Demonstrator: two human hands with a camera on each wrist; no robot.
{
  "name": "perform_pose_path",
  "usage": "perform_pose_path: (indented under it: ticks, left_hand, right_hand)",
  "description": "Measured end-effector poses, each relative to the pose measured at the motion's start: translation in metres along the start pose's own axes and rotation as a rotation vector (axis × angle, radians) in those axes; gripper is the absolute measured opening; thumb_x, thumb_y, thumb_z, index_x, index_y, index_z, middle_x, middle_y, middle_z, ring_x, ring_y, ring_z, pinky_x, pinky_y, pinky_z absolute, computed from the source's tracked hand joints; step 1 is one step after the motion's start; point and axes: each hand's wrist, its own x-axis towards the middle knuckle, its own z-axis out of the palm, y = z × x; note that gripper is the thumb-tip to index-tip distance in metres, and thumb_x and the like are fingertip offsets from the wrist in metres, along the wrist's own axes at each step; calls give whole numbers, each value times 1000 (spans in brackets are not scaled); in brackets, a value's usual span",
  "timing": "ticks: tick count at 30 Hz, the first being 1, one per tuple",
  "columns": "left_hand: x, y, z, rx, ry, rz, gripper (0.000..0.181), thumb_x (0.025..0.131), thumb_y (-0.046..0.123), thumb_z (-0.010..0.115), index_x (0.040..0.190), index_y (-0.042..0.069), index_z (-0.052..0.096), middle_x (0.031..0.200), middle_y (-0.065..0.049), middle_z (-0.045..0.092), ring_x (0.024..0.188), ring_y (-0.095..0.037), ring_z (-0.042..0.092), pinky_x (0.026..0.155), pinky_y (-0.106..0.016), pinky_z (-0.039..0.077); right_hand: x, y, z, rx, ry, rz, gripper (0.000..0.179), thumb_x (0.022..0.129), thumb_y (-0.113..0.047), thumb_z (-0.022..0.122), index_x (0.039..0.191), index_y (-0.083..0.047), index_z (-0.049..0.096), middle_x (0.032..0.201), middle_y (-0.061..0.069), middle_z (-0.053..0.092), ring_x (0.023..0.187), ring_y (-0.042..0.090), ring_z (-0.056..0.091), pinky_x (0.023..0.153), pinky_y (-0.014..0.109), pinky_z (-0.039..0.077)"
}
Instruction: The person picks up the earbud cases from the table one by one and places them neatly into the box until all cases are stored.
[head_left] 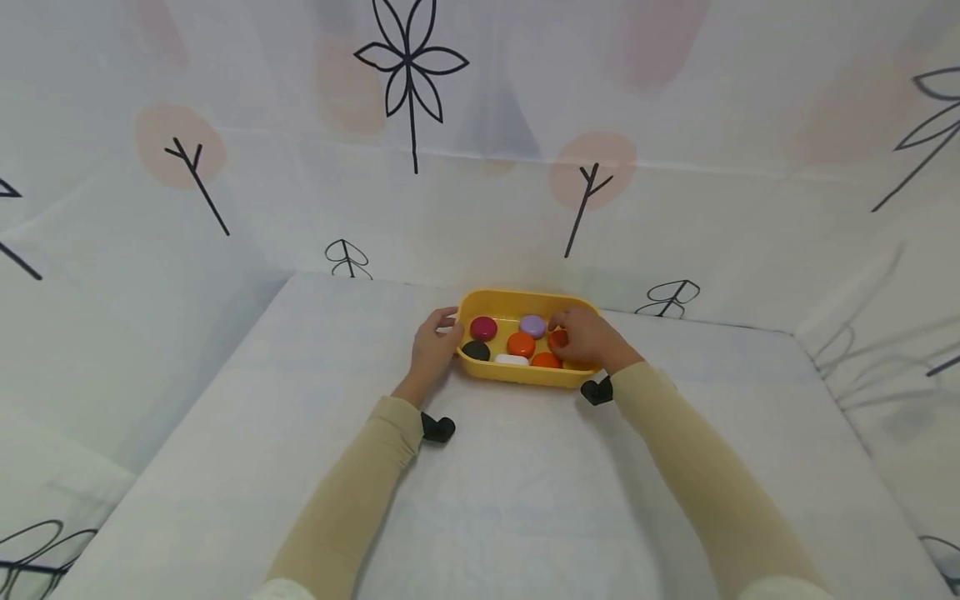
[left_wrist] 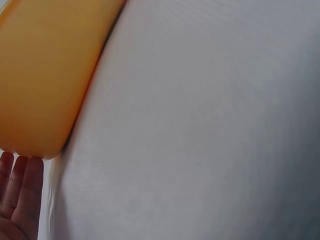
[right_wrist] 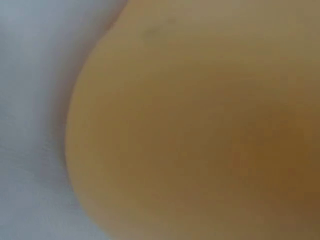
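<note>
A yellow tray (head_left: 525,377) with rounded corners stands near the back of the white table. Inside lie smooth, rounded pieces: a crimson one (head_left: 483,328), a lilac one (head_left: 532,326), an orange one (head_left: 521,344), another orange one (head_left: 547,360), a dark one (head_left: 476,351) and a white one (head_left: 512,359). My left hand (head_left: 435,346) touches the tray's left end; the left wrist view shows its fingers (left_wrist: 31,187) straight against the outer wall. Reaching over the right end, my right hand (head_left: 588,333) pinches a red-orange piece (head_left: 557,340), partly hidden by the fingers.
A white cloth with line-drawn plants (head_left: 408,62) hangs close behind the tray. The white tabletop (head_left: 510,500) stretches in front and to both sides. In the right wrist view, the tray's yellow wall (right_wrist: 175,150) fills most of the picture, blurred.
</note>
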Motion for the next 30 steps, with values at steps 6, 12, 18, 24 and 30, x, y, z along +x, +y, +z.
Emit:
perform_pose_path:
  ticks: [6,12,18,24,30]
  left_hand:
    - [-2,2,1,-9,19,17,33,82,31,52,115,30,51,106,3,55,81,-16,56,58,-24,52]
    - [-3,2,1,-6,24,16,34,81,30,52,115,30,50,107,2,54,81,-17,56,58,-25,52]
    - [-2,1,2,-1,25,14,36,81,30,51,116,31,49,109,1,53,80,-17,55,58,-24,51]
    - [-1,0,2,-2,28,10,35,80,30,52,115,32,49,109,2,53,80,-17,55,59,-24,51]
    - [0,-1,3,-10,29,17,36,80,30,52,116,30,50,109,1,54,80,-17,55,58,-24,51]
  right_hand:
    - [3,2,0,40,-29,24,29,73,-28,66,99,-19,59,95,-1,55,89,19,47,80,34,47]
    - [3,3,0,62,-31,15,29,74,-29,65,100,-18,59,96,0,55,89,19,47,79,34,47]
    - [1,1,0,72,-11,14,31,74,-30,64,102,-17,59,95,0,55,87,19,47,77,33,46]
    - [0,0,0,102,4,50,35,72,-33,66,103,-19,59,95,-2,53,89,18,45,76,31,46]
    - [-1,2,3,151,71,28,33,70,-34,66,99,-19,59,95,-3,53,89,17,45,76,32,46]
